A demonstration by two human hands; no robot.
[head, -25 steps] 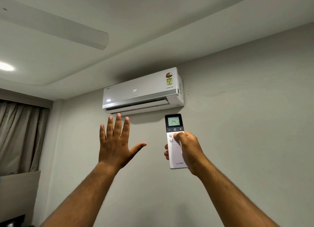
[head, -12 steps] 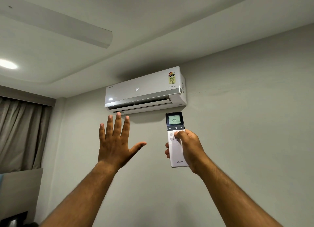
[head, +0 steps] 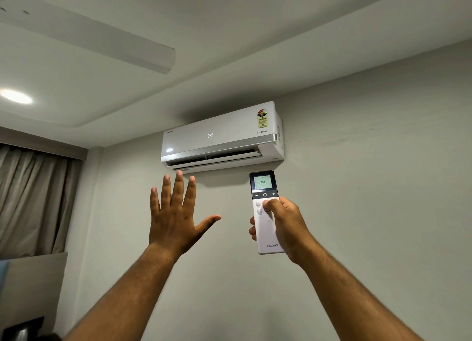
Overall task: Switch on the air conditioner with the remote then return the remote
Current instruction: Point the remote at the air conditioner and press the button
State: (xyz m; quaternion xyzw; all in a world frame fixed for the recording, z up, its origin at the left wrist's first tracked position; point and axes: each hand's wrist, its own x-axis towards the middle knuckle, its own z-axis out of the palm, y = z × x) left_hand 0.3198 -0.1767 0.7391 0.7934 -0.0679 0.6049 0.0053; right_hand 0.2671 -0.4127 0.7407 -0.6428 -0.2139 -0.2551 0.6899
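A white wall air conditioner (head: 219,136) hangs high on the grey wall. Its front shows 24 and its lower flap stands open. My right hand (head: 286,228) holds a white remote (head: 265,236) upright just below the unit's right end, thumb resting on the round buttons under the power key. The remote's screen reads 24. My left hand (head: 176,213) is raised below the unit's left half, palm toward the wall, fingers spread, holding nothing.
A ceiling fan blade (head: 102,44) runs across the upper left. A round ceiling light (head: 15,96) glows at the far left. Grey curtains (head: 33,200) hang at the left, with a pale panel (head: 33,287) below them.
The view has drifted slightly, so the air conditioner sits a little further right and higher. Both hands keep their poses; the remote stays in my right hand.
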